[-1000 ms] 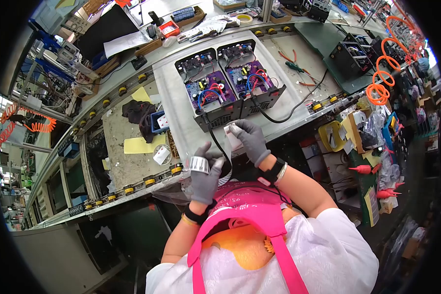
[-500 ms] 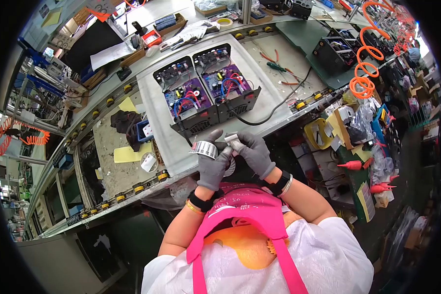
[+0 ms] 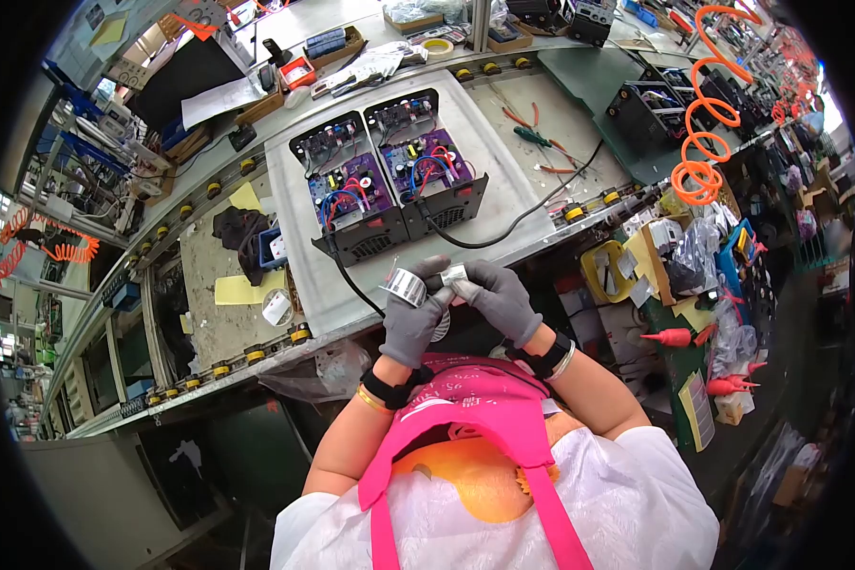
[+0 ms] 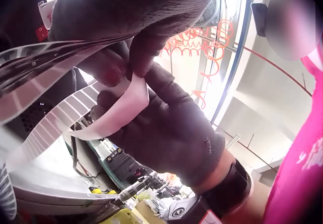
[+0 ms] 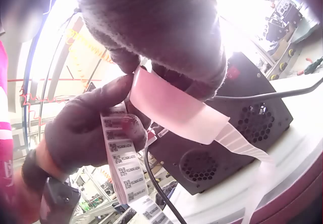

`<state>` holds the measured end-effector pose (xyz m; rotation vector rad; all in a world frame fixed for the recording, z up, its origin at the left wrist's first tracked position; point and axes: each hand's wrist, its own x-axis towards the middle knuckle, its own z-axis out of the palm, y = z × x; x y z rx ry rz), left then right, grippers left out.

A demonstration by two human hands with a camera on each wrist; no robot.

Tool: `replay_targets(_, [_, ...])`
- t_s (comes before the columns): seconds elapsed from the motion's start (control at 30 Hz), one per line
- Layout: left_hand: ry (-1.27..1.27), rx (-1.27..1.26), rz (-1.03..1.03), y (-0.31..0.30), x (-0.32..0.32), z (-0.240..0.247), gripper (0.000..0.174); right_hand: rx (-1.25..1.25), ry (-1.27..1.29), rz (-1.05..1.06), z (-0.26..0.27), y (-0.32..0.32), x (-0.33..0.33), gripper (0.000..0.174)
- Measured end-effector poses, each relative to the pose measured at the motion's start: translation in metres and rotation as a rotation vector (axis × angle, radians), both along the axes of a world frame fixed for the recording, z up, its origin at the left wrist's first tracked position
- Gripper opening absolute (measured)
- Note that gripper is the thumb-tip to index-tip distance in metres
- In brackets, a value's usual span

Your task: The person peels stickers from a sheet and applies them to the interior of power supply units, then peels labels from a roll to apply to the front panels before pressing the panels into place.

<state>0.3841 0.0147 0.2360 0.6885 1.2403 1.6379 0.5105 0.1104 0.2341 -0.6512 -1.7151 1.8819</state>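
Note:
In the head view both hands wear grey gloves and meet in front of the chest. My left hand [image 3: 411, 326] holds a looped strip of white barcode labels [image 3: 406, 286], whose printed codes [image 5: 126, 158] show up close in the right wrist view. Thumb and fingers of my right hand [image 3: 500, 302] pinch a bent-over length of the same strip [image 5: 171, 105], its blank side outward. The fingertips of both hands nearly meet at this fold. Just beyond stand two open black metal cases [image 3: 351, 237] holding purple circuit boards [image 3: 435, 171].
The cases rest on a pale board [image 3: 503, 195] on the workbench, with black cables running from their near faces. Pliers [image 3: 532, 136] lie to the right, and a yellow bin [image 3: 606, 271] stands nearer. A small dish [image 3: 277, 307] and yellow paper [image 3: 244, 289] lie left.
The right hand came in from near the cases to meet the left hand at the label strip. The left hand rose slightly. The head view shifted, moving the cases leftward.

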Motion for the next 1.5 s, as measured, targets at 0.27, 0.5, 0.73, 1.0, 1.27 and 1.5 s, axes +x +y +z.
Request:
replay_targets(0.27, [0.219, -0.016, 0.062, 0.009, 0.017, 0.008, 0.030, 0.232, 0.034, -0.089, -0.004, 0.006, 0.010, 0.017])
replay_targets(0.5, [0.319, -0.018, 0.057, 0.014, 0.015, -0.004, 0.026, 0.005, 0.052, -0.073, -0.009, 0.012, 0.012, 0.017])
replay_targets(0.73, [0.324, -0.026, 0.027, 0.017, 0.012, -0.005, 0.026, -0.082, 0.105, -0.162, -0.017, 0.009, 0.006, 0.016])
replay_targets(1.0, [0.358, -0.026, 0.032, 0.020, 0.009, -0.008, 0.023, -0.091, 0.085, -0.143, -0.020, 0.014, 0.001, 0.015])
replay_targets(1.27, [0.282, -0.111, 0.080, 0.027, 0.007, -0.011, 0.017, -0.074, 0.058, -0.117, -0.016, 0.018, 0.001, 0.018])
replay_targets(1.5, [0.227, -0.182, 0.056, 0.030, 0.001, -0.007, 0.021, -0.069, 0.104, -0.106, -0.019, 0.026, -0.006, 0.018])
